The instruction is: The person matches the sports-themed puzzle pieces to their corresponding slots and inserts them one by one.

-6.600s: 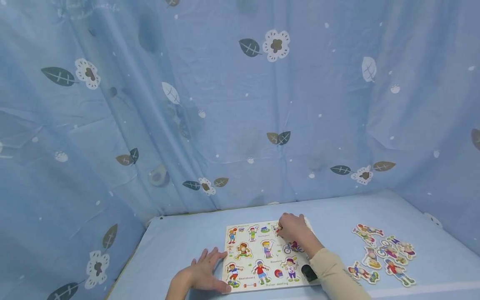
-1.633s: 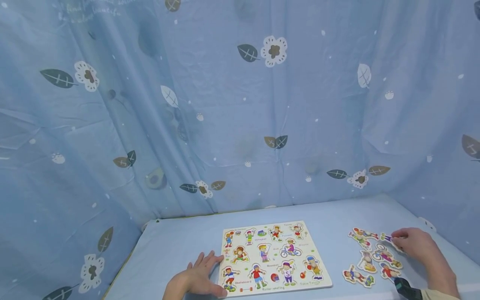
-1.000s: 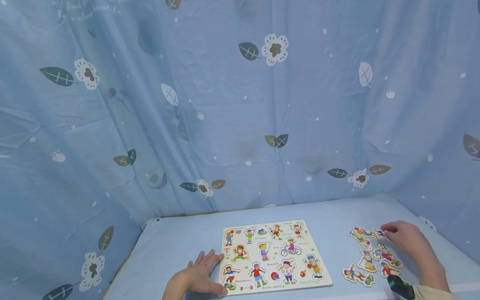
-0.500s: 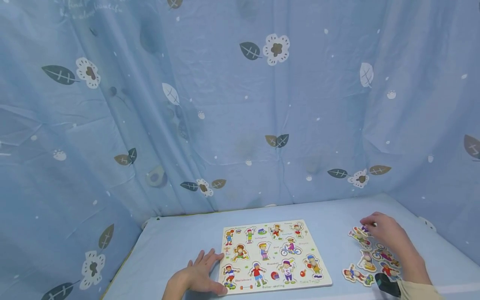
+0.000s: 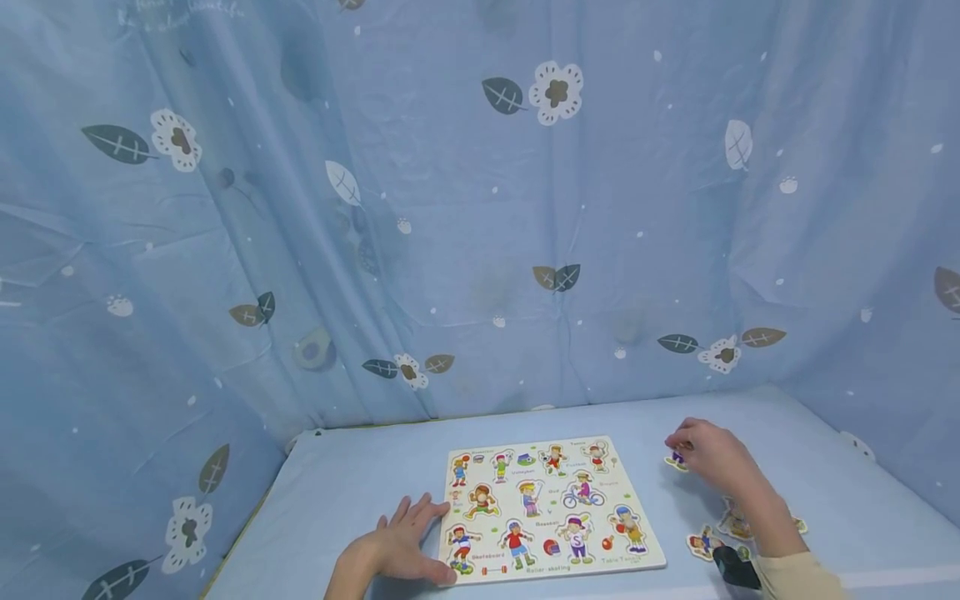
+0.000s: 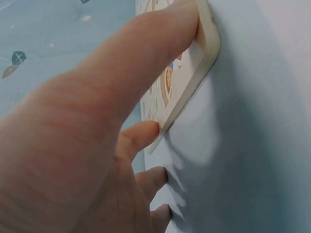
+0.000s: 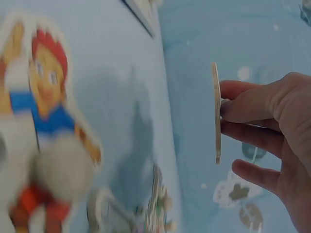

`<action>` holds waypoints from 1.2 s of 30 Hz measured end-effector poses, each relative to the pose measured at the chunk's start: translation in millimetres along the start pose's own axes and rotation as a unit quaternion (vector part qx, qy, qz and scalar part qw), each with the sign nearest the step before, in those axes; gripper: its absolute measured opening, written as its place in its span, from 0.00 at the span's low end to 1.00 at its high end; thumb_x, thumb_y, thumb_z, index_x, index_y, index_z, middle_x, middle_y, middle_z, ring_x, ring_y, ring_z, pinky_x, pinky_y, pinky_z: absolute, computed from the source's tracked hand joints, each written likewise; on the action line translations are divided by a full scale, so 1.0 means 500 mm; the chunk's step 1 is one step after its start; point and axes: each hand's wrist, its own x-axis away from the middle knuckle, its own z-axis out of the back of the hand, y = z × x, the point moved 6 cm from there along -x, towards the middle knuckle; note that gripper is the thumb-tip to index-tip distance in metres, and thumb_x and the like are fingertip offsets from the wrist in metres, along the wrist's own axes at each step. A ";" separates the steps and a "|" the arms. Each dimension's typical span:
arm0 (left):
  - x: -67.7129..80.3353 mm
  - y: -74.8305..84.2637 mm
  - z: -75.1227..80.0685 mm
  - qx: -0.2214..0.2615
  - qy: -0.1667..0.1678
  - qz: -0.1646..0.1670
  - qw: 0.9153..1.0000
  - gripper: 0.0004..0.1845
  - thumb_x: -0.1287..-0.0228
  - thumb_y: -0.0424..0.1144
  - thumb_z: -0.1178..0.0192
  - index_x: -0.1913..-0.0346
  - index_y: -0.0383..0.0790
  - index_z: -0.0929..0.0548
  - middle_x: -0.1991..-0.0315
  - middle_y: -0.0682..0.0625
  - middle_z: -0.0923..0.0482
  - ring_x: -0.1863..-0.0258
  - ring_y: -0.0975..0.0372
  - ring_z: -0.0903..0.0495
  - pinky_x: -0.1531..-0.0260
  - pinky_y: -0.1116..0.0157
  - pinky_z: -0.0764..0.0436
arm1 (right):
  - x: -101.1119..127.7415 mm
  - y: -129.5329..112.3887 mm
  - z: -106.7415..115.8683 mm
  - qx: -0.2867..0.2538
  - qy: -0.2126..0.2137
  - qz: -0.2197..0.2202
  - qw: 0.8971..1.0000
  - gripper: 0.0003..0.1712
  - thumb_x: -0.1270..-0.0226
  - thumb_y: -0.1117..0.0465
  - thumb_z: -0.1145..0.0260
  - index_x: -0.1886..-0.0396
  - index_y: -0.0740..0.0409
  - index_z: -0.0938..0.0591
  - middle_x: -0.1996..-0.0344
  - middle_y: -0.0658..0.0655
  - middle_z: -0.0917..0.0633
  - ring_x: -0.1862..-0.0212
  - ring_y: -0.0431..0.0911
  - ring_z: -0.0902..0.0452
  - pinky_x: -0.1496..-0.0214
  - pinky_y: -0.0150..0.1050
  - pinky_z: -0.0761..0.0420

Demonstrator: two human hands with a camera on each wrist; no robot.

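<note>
A puzzle board (image 5: pixel 651 559) printed with sports figures lies on the table. My left hand (image 5: pixel 401 546) is spread at its left side, thumb (image 6: pixel 165 36) on the near corner and index finger (image 6: pixel 143 136) at the edge; its other fingertips are on the cloth. My right hand (image 5: pixel 716 457) holds a flat cut-out figure piece (image 5: pixel 677 460) up right of the board. In the right wrist view the piece (image 7: pixel 217 116) stands edge-on, its small knob pinched by thumb and fingers. The purple lower part shows in the head view; fingers hide the rest.
Loose knobbed figure pieces (image 5: pixel 705 544) lie right of the board, partly hidden by my right forearm. A red-haired figure piece (image 7: pixel 51 102) shows close in the right wrist view. Blue patterned curtain (image 5: pixel 420 208) stands behind the table.
After working over the board's upper right earlier, my right hand went to the loose pieces. It has since brought the pinched piece left, up towards the board. My left hand has stayed put.
</note>
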 end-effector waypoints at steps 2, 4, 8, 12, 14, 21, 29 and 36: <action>0.003 0.003 0.003 -0.004 0.000 0.006 1.000 0.54 0.60 0.69 0.29 0.28 0.49 0.34 0.24 0.39 0.45 0.25 0.35 0.53 0.34 0.28 0.54 | -0.004 -0.029 -0.011 0.009 -0.004 0.017 1.000 0.09 0.41 0.73 0.32 0.62 0.61 0.11 0.68 0.51 0.18 0.64 0.46 0.20 0.61 0.47 0.16; 0.005 0.007 0.005 -0.007 0.000 0.010 1.000 0.54 0.59 0.69 0.29 0.28 0.49 0.33 0.24 0.39 0.45 0.25 0.35 0.53 0.34 0.28 0.53 | -0.007 -0.062 -0.020 0.017 -0.008 0.044 0.999 0.08 0.41 0.72 0.32 0.64 0.59 0.11 0.69 0.48 0.18 0.67 0.43 0.22 0.64 0.42 0.18; 0.008 0.010 0.008 -0.012 0.000 0.014 1.000 0.52 0.58 0.67 0.28 0.29 0.49 0.33 0.24 0.39 0.44 0.25 0.36 0.52 0.34 0.29 0.52 | -0.006 -0.123 -0.041 0.018 -0.019 0.108 0.994 0.10 0.41 0.73 0.32 0.67 0.55 0.10 0.70 0.45 0.19 0.70 0.36 0.27 0.70 0.33 0.24; 0.013 0.015 0.011 -0.020 0.001 0.014 1.000 0.50 0.56 0.65 0.28 0.29 0.50 0.33 0.24 0.40 0.44 0.25 0.36 0.53 0.33 0.29 0.52 | -0.001 -0.172 -0.059 0.014 -0.032 0.160 0.986 0.12 0.43 0.74 0.33 0.69 0.52 0.10 0.70 0.43 0.19 0.70 0.34 0.27 0.68 0.33 0.22; 0.016 0.018 0.013 -0.023 0.002 0.012 1.000 0.50 0.55 0.64 0.28 0.29 0.49 0.33 0.24 0.40 0.44 0.25 0.36 0.53 0.33 0.29 0.52 | 0.004 -0.192 -0.070 0.015 -0.042 0.173 0.984 0.12 0.43 0.74 0.32 0.70 0.52 0.10 0.69 0.42 0.19 0.68 0.35 0.25 0.64 0.35 0.19; 0.019 0.021 0.014 -0.028 0.006 0.007 1.000 0.49 0.54 0.63 0.28 0.29 0.50 0.33 0.24 0.40 0.43 0.25 0.37 0.52 0.33 0.29 0.51 | 0.028 -0.249 -0.109 -0.001 -0.113 0.201 0.973 0.13 0.41 0.71 0.32 0.74 0.48 0.12 0.71 0.40 0.21 0.69 0.34 0.27 0.64 0.37 0.21; 0.009 0.011 0.009 -0.020 0.005 0.006 1.000 0.53 0.59 0.68 0.29 0.28 0.51 0.34 0.24 0.39 0.45 0.25 0.36 0.53 0.34 0.28 0.52 | 0.053 -0.289 -0.148 -0.003 -0.158 0.230 0.960 0.16 0.44 0.71 0.31 0.79 0.42 0.12 0.69 0.35 0.21 0.63 0.33 0.25 0.59 0.37 0.19; -0.009 -0.010 -0.006 -0.002 0.014 -0.010 1.000 0.57 0.64 0.73 0.29 0.29 0.51 0.33 0.24 0.39 0.44 0.25 0.36 0.53 0.36 0.26 0.53 | 0.068 -0.307 -0.156 -0.028 -0.174 0.240 0.954 0.20 0.49 0.74 0.31 0.84 0.42 0.14 0.73 0.35 0.28 0.68 0.31 0.34 0.65 0.33 0.26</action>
